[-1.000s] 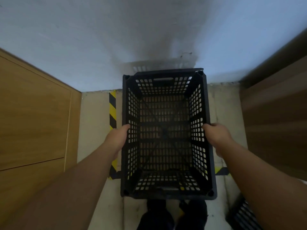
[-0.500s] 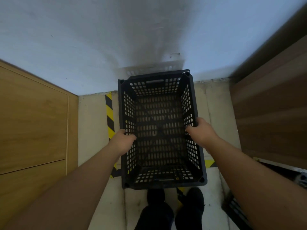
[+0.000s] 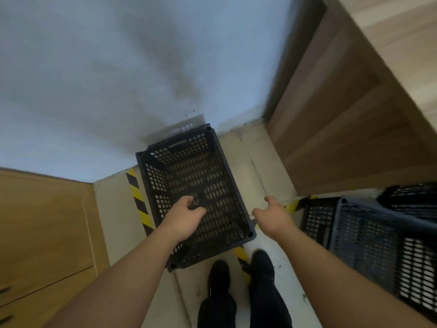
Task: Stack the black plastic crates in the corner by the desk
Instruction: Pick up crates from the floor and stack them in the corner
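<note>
Crates are the job, and nearest to me are my own dark shoes (image 3: 238, 273) on the pale floor (image 3: 113, 209), toes at the near end of the black plastic crate (image 3: 212, 185) that sits empty and upright on the floor. Its near corner lies over a strip of yellow-and-black tape (image 3: 138, 200), which also runs along its left side. My left hand (image 3: 186, 215) hovers above the crate's near left part, fingers loosely curled and apart, gripping nothing. My right hand (image 3: 272, 215) hangs just past the crate's right rim, over bare floor, fingers relaxed and slightly spread, also empty. Whether either hand brushes the plastic I cannot tell; both look clear of it.

To the right, near me, more crates (image 3: 369, 233) stand together, blurred, a greyish one in front of darker ones. On the left a wooden cabinet panel (image 3: 47, 221) runs along the floor. On the right a brown wooden desk side (image 3: 343, 126) rises. Farther on, the crate's far end sits close against the white wall (image 3: 118, 67), in the corner between cabinet and desk, nearer the cabinet.
</note>
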